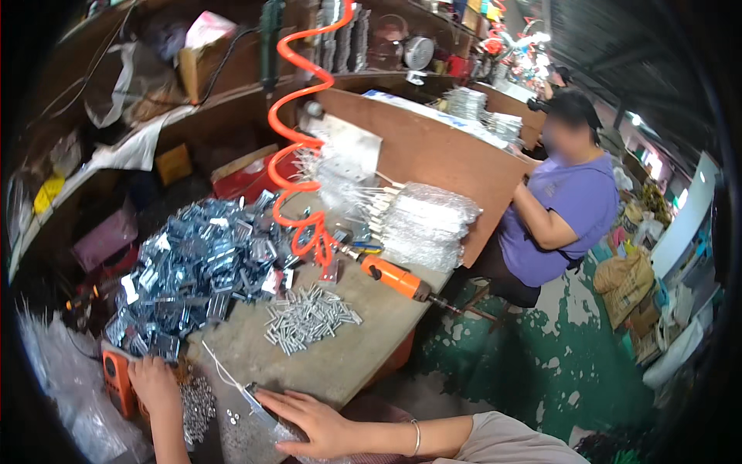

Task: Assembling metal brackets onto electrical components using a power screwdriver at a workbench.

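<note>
Both hands are low over the bench [340, 363]. At the left, an orange object [118, 380] stands just beside my left hand [154, 380], whose fingers bend down at the near edge of the heap of blue-filmed metal pieces [202, 267]; I cannot tell whether they pinch anything. Right of that wrist lie small nuts [199, 404], a few apart from the rest. Next, the grey strip [264, 414] with its white wires [222, 373] is at the bench's near side, partly under my right hand [313, 421]; its fingers stretch out, thumb apart, and how firmly they hold I cannot tell. I'd judge it best to steady the strip with light, even pressure, leave the wires unbent, and pick small parts singly. Beyond, silvery pins [309, 319] lie piled, with an orange power driver [396, 280] farther right.
</note>
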The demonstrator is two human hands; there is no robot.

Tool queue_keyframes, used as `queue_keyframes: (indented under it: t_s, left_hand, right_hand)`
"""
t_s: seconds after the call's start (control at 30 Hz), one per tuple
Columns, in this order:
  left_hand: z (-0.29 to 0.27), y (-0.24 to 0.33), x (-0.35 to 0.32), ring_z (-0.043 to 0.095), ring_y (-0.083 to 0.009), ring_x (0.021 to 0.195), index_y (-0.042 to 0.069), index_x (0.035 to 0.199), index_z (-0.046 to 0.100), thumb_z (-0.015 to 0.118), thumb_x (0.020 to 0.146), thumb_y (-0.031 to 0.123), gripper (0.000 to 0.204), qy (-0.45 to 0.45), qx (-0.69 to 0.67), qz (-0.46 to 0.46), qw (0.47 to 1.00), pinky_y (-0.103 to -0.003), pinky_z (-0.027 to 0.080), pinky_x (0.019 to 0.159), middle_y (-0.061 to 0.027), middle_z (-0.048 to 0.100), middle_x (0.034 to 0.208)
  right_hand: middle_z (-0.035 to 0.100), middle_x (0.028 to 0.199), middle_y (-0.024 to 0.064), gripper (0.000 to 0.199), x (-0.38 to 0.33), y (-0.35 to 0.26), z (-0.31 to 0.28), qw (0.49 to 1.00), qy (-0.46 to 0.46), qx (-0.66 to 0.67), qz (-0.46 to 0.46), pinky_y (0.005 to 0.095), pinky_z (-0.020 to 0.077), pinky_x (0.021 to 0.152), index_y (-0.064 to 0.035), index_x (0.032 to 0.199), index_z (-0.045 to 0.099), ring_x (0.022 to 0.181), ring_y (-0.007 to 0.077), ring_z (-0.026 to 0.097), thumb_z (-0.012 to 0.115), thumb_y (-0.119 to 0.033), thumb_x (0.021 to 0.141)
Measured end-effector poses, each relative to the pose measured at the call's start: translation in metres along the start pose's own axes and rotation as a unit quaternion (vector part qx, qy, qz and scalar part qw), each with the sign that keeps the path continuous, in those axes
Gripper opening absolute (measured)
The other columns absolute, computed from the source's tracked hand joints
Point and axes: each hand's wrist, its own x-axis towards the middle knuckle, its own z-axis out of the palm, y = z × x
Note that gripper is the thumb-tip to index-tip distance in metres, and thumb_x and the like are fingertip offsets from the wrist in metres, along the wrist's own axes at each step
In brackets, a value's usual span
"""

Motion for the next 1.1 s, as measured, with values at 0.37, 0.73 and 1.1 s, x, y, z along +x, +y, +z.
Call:
queue_keyframes:
  t_s: [0.37, 0.73, 1.1]
  left_hand:
    - [-0.060, 0.071, -0.047, 0.059, -0.0166, 0.068, -0.004, 0.079, 0.057, 0.043, 0.068, -0.014, 0.020, 0.042, -0.472, -0.053, 0.879, -0.028, 0.046, 0.067, -0.0109, 0.061, 0.074]
    - [-0.088, 0.118, -0.070, 0.063, -0.0343, 0.076, 0.001, 0.098, 0.067, 0.060, 0.079, 0.001, 0.020, -0.022, -0.371, -0.072, 0.926, -0.039, 0.050, 0.069, -0.0183, 0.066, 0.084]
    - [-0.056, 0.122, -0.067, 0.054, -0.0205, 0.063, -0.002, 0.079, 0.051, 0.056, 0.071, -0.012, 0.013, 0.066, -0.432, -0.102, 0.894, -0.031, 0.043, 0.059, -0.0105, 0.052, 0.070]
  right_hand:
    - [0.034, 0.145, 0.0224, 0.078, 0.000, 0.001, -0.004, 0.999, 0.034, 0.031, 0.009, 0.0463, 0.0262, 0.109, -0.0008, 0.146, 0.020, 0.128, 0.0392, 0.038, 0.059, -0.030, 0.085]
    - [0.039, 0.141, 0.0226, 0.075, -0.001, -0.001, -0.005, 0.998, 0.043, 0.042, 0.011, 0.0435, 0.0299, 0.106, 0.0014, 0.145, 0.023, 0.122, 0.0379, 0.044, 0.058, -0.027, 0.086]
    - [0.038, 0.141, 0.0234, 0.073, -0.002, 0.002, -0.005, 0.999, 0.032, 0.044, 0.008, 0.0432, 0.0307, 0.106, 0.0020, 0.145, 0.022, 0.125, 0.0375, 0.042, 0.056, -0.030, 0.088]
